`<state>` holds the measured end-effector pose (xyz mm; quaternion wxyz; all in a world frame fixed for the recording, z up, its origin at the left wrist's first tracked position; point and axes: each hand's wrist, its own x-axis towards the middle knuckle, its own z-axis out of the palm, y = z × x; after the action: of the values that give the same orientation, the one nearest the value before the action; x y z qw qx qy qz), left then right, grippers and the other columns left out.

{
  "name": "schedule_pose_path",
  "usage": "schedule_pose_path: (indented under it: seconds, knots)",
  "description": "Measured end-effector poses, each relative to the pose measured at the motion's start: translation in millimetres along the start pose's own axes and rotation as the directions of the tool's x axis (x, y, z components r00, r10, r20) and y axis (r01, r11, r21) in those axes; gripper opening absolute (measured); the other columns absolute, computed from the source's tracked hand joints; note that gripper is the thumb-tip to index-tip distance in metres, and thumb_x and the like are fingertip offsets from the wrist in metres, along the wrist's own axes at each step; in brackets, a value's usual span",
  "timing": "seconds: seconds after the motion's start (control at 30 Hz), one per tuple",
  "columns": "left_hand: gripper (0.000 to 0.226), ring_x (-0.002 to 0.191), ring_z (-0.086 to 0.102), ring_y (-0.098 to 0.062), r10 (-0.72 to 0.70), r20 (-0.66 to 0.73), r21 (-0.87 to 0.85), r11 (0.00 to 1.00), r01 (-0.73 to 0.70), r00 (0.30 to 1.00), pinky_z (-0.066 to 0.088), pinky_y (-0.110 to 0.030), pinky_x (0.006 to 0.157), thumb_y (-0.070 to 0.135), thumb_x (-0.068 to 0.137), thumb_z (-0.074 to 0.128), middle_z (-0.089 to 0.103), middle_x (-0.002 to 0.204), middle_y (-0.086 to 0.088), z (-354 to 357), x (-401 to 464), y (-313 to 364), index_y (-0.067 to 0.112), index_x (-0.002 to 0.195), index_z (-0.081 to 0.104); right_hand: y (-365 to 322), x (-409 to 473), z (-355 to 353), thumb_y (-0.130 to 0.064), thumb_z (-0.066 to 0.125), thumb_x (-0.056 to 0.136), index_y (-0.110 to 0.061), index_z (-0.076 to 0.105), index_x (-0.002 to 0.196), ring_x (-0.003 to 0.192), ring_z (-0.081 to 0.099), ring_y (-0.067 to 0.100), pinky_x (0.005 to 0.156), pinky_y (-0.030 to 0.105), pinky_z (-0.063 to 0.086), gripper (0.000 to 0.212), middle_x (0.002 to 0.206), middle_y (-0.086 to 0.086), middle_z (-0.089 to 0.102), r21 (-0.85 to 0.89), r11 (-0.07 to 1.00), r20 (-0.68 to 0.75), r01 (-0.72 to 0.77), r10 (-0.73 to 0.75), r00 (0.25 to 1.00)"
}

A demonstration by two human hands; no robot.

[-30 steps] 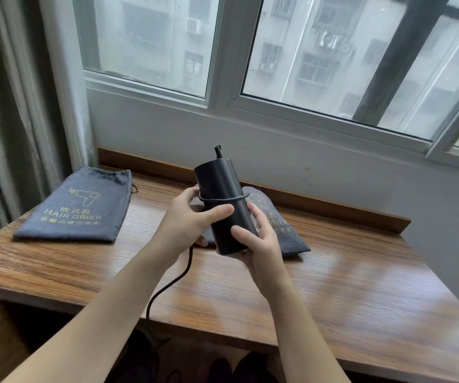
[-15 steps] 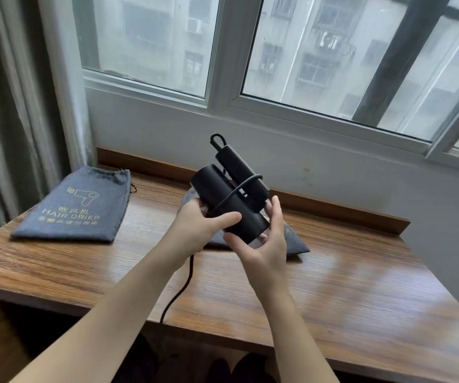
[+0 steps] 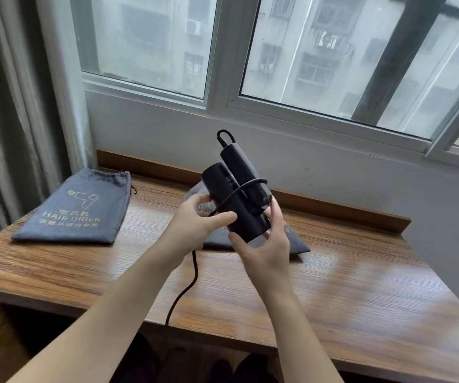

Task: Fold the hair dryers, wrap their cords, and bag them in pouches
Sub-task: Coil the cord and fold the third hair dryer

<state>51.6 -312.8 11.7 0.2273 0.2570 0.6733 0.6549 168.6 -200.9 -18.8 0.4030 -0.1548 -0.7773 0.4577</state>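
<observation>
Both hands' grip: folded, cord-wrapped dryer [image 3: 239,205]

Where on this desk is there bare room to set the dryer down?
The desk's right half, past the right hand to the wall, is bare wood. A bare strip also runs along the near edge, crossed by the cord. The left pouch fills the far left corner; the second pouch crowds the middle under the dryer.
</observation>
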Motion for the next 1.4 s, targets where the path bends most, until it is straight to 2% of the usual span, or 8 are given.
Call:
schedule_pose_path:
  seconds: [0.13,0.33,0.57,0.77,0.97,1.13,1.23,1.4]
  knots:
    - [0.051,0.060,0.053,-0.007,-0.012,-0.005,-0.016,1.000,0.011,1.000,0.039,-0.023,0.044,0.031,0.079,0.080,0.071,0.103,-0.004,4,-1,-1,0.030,0.121,0.052,-2,-2,-2,-0.015,0.080,0.077,-0.041,0.041,0.143,0.120,0.058,0.019,0.094,0.038,0.056,0.081,0.133,-0.005,0.054,0.148,0.989,0.055,0.006,-0.014,0.998]
    - [0.060,0.083,0.066,-0.016,0.006,0.035,0.042,0.999,-0.007,0.999,0.046,-0.023,0.048,0.026,0.078,0.081,0.074,0.100,0.000,3,-1,-1,0.031,0.128,0.049,-5,-5,1,-0.006,0.074,0.085,-0.030,0.036,0.150,0.112,0.065,0.019,0.095,0.041,0.056,0.079,0.126,0.001,0.063,0.270,0.962,0.023,-0.044,0.039,0.999]
    - [0.067,0.086,0.070,-0.020,-0.010,0.045,0.052,0.999,0.007,0.999,0.045,-0.026,0.049,0.039,0.062,0.087,0.071,0.108,0.001,9,-2,1,0.026,0.118,0.052,12,-2,7,-0.026,0.078,0.083,-0.028,0.038,0.150,0.141,0.037,0.017,0.113,0.035,0.038,0.078,0.146,0.001,0.044,-0.213,0.946,0.043,0.243,-0.239,0.970]
    - [0.063,0.061,0.062,-0.008,0.012,0.022,0.024,1.000,-0.013,1.000,0.045,-0.025,0.046,0.030,0.075,0.083,0.072,0.102,-0.006,6,-5,3,0.026,0.128,0.048,1,2,4,-0.015,0.074,0.086,-0.028,0.050,0.143,0.124,0.059,0.020,0.103,0.051,0.049,0.063,0.129,-0.001,0.064,0.225,0.974,0.144,-0.035,0.002,0.990]
    - [0.059,0.068,0.060,-0.018,-0.012,0.062,0.046,0.999,0.009,0.998,0.056,-0.033,0.057,0.033,0.074,0.083,0.070,0.095,-0.011,-10,-2,12,0.028,0.125,0.054,1,3,0,-0.008,0.071,0.083,-0.025,0.053,0.139,0.117,0.061,0.021,0.099,0.051,0.051,0.061,0.123,0.004,0.065,0.282,0.959,0.064,-0.019,0.001,0.998]
    - [0.062,0.058,0.053,-0.010,-0.011,0.106,0.032,0.999,0.007,0.994,0.048,-0.028,0.051,0.045,0.064,0.083,0.070,0.093,-0.007,-10,-4,20,0.033,0.118,0.056,7,3,-2,-0.020,0.071,0.084,-0.038,0.044,0.145,0.139,0.032,0.001,0.110,0.027,0.037,0.069,0.153,-0.003,0.037,-0.190,0.967,0.014,0.167,-0.167,0.986]
    - [0.049,0.070,0.062,-0.010,0.033,0.054,0.055,0.998,-0.036,0.998,0.046,-0.022,0.046,0.038,0.069,0.085,0.070,0.098,-0.001,5,-8,21,0.033,0.109,0.056,9,2,5,-0.022,0.077,0.080,-0.034,0.050,0.142,0.140,0.031,0.016,0.111,0.032,0.028,0.069,0.154,0.009,0.035,-0.447,0.835,0.061,0.320,-0.329,0.942]
    - [0.036,0.061,0.063,-0.008,0.027,-0.039,-0.044,0.999,-0.029,0.999,0.042,-0.023,0.041,0.020,0.080,0.079,0.072,0.096,-0.008,1,-5,13,0.019,0.112,0.061,5,3,-4,-0.039,0.088,0.064,-0.035,0.034,0.145,0.133,0.044,0.016,0.107,0.040,0.045,0.098,0.144,-0.005,0.042,-0.048,0.995,0.056,0.085,-0.082,0.995]
